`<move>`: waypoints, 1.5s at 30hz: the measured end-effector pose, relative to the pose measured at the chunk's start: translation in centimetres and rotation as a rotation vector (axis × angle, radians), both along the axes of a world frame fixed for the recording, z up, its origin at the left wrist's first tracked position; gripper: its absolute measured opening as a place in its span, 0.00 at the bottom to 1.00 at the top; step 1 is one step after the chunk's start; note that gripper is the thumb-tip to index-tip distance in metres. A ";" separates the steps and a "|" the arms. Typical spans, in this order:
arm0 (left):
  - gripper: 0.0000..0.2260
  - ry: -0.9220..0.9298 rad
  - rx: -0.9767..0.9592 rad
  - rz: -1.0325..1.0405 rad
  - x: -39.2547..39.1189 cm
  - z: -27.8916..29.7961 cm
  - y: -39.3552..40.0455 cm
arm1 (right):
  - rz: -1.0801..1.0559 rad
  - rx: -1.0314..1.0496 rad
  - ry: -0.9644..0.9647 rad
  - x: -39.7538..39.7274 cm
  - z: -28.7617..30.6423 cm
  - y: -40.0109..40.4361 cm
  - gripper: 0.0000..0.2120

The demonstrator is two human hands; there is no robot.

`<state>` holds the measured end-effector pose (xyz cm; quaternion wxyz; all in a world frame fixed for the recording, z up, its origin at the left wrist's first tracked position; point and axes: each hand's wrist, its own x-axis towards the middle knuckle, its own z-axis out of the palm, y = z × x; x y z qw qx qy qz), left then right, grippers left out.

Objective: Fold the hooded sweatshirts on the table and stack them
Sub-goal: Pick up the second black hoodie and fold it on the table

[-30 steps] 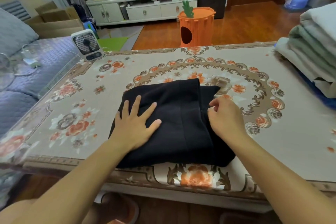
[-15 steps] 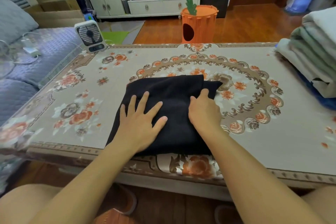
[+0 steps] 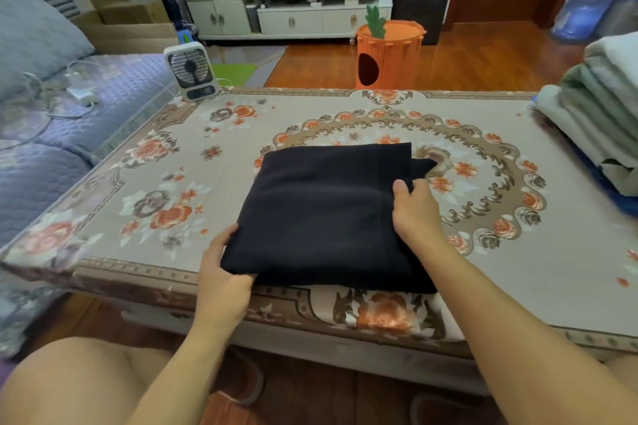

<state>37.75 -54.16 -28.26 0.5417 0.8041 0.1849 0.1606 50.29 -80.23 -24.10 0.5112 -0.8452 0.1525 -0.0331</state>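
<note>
A black hooded sweatshirt (image 3: 331, 214), folded into a rough square, is seen lying near the front edge of the table (image 3: 518, 286), which is covered by a floral cloth in beige and orange. Its near left corner is gripped by the left hand (image 3: 224, 272), with the thumb laid on top of the fabric and the fingers tucked out of sight beneath it. Its right edge is pinched by the right hand (image 3: 416, 214), the thumb pressed on top and the fingers curled under the fold. A stack of folded sweatshirts (image 3: 600, 121) in pale grey and green is seen at the table's right end, well apart from the black one. A small white fan (image 3: 190, 71) is stood at the far left corner, and an orange carrot-shaped bin (image 3: 388, 55) is seen on the floor beyond the table.
</note>
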 end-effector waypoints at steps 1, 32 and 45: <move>0.31 0.003 0.098 -0.012 0.2 0.2 -0.5 | -0.005 -0.108 -0.033 -0.1 0.6 0.0 0.19; 0.30 0.089 1.189 -0.817 7.4 2.7 -10.5 | 0.656 -0.788 0.023 12.1 -1.3 -3.0 0.37; 0.41 -0.088 1.238 -1.114 7.3 4.1 -1.4 | 0.263 -0.732 0.168 5.4 0.5 -8.1 0.32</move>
